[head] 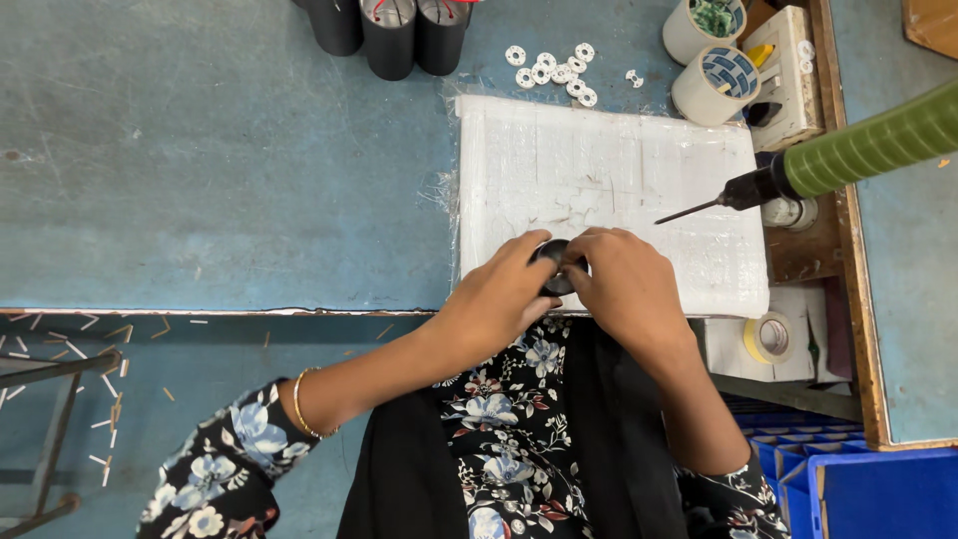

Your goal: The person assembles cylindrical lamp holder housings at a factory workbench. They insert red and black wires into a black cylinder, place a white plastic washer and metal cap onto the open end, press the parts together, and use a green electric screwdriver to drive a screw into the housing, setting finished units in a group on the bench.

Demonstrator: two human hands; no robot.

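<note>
Black round part (555, 266), apparently, pinched between left hand (499, 299), right hand (627, 284).

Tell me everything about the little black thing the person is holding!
The small black part looks round and dark, maybe plastic or rubber, with a slightly shiny top. Most of it is hidden by fingers. The left hand and right hand pinch it from both sides, over the near edge of the white wrapped board on the blue table.
</note>
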